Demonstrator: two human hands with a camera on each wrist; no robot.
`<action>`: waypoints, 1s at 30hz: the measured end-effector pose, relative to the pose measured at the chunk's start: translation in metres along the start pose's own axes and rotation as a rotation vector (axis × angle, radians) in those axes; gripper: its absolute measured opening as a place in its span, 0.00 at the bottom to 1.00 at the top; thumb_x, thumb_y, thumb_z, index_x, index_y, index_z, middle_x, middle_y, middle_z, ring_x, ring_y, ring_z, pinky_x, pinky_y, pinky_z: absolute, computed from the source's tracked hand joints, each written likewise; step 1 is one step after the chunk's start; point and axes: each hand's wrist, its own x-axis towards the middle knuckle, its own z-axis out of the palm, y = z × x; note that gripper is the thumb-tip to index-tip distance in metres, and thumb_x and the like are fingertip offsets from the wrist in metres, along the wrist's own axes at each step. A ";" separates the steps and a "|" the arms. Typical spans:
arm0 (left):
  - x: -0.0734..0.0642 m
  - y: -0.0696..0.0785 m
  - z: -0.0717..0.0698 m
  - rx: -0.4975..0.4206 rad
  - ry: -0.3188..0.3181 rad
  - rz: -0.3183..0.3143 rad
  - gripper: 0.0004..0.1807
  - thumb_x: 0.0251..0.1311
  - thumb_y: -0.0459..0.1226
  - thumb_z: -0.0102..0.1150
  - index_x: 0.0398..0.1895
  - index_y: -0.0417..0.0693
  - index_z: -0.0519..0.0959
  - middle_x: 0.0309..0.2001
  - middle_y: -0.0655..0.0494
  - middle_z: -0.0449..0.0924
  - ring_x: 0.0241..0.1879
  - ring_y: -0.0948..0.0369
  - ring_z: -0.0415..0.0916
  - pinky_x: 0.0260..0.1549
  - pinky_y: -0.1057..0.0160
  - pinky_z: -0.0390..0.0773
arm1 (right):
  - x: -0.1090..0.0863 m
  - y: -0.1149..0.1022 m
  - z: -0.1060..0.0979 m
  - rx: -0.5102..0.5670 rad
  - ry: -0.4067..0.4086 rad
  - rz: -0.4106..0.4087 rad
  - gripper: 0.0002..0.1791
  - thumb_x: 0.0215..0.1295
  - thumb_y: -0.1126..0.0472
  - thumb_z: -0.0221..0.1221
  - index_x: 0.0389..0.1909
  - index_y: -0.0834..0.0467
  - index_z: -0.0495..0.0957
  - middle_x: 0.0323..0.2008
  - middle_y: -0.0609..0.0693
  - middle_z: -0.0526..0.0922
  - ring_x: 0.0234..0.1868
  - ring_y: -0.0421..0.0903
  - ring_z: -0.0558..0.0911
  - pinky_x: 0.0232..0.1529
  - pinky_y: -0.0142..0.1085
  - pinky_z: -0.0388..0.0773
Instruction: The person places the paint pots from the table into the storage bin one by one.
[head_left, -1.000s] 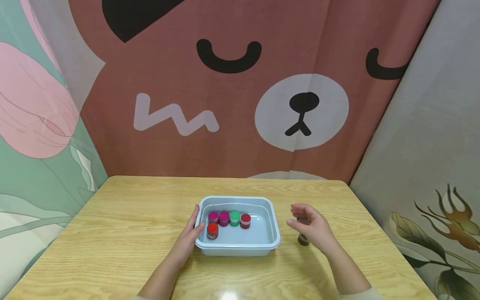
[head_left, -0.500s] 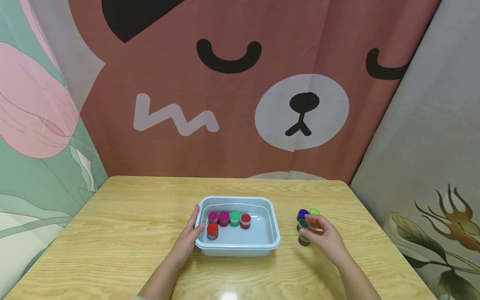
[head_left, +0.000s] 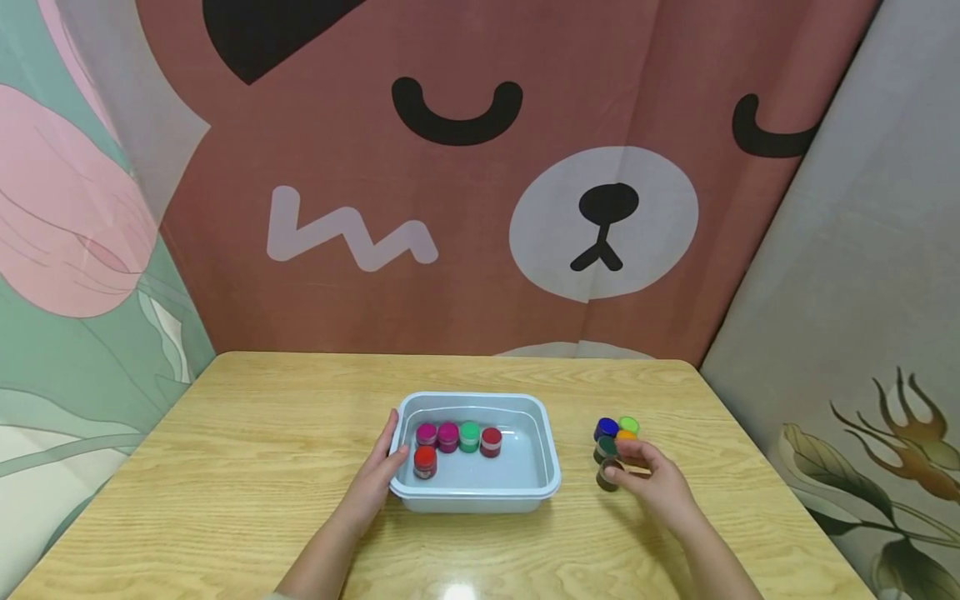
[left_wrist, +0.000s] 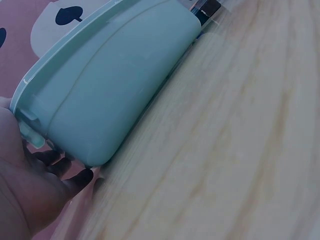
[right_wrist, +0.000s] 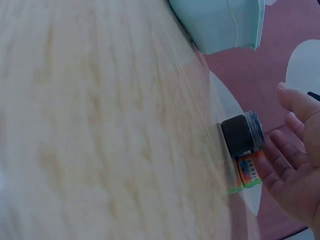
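A pale blue plastic tub stands on the table. My left hand grips its left side, thumb over the rim and fingers along the outer wall. Inside are small paint jars: two magenta, a green, a dark red and an orange-red. My right hand is at a blackish-brown jar right of the tub, thumb near its lid. In the right wrist view its fingers are spread beside that dark jar, thumb apart from it.
Behind the dark jar cluster a dark green jar, a blue jar, a lime jar and an orange jar. The wooden table ends at a bear-print curtain.
My right hand has moved from above the jars down and to the right, beside the dark jar, uncovering the jars behind. The left hand and tub have stayed put.
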 end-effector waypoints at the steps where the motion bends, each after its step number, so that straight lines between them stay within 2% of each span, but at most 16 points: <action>1: 0.000 0.000 0.000 0.000 0.000 0.000 0.35 0.74 0.39 0.40 0.80 0.52 0.40 0.80 0.50 0.31 0.78 0.44 0.25 0.74 0.36 0.32 | 0.000 0.001 0.000 0.005 -0.001 0.001 0.30 0.61 0.55 0.67 0.61 0.63 0.71 0.59 0.60 0.76 0.61 0.54 0.74 0.48 0.23 0.76; 7: -0.001 0.001 0.000 -0.001 -0.002 -0.001 0.35 0.74 0.39 0.40 0.80 0.52 0.40 0.80 0.51 0.31 0.78 0.44 0.25 0.73 0.36 0.32 | 0.000 0.010 0.001 0.027 -0.018 0.015 0.31 0.61 0.55 0.67 0.62 0.63 0.71 0.57 0.59 0.76 0.57 0.49 0.76 0.49 0.25 0.77; 14: -0.001 0.001 0.000 -0.003 0.000 -0.007 0.35 0.75 0.40 0.40 0.80 0.54 0.40 0.80 0.51 0.31 0.78 0.44 0.25 0.73 0.36 0.33 | 0.000 0.017 0.003 -0.005 -0.026 0.044 0.32 0.61 0.53 0.67 0.63 0.62 0.70 0.58 0.59 0.76 0.57 0.53 0.77 0.51 0.33 0.79; 25: -0.001 -0.001 -0.001 -0.003 0.001 -0.009 0.36 0.74 0.41 0.41 0.80 0.55 0.40 0.80 0.51 0.31 0.78 0.44 0.26 0.73 0.35 0.33 | 0.006 0.024 0.006 -0.037 -0.030 0.051 0.30 0.60 0.52 0.68 0.59 0.62 0.72 0.55 0.57 0.78 0.51 0.44 0.77 0.48 0.30 0.76; 30: -0.001 -0.001 -0.001 -0.001 0.001 -0.010 0.36 0.75 0.41 0.41 0.80 0.55 0.40 0.80 0.51 0.31 0.78 0.44 0.26 0.73 0.35 0.33 | 0.008 0.025 0.008 -0.042 -0.033 0.056 0.31 0.59 0.52 0.68 0.59 0.62 0.73 0.54 0.57 0.79 0.50 0.45 0.77 0.49 0.32 0.75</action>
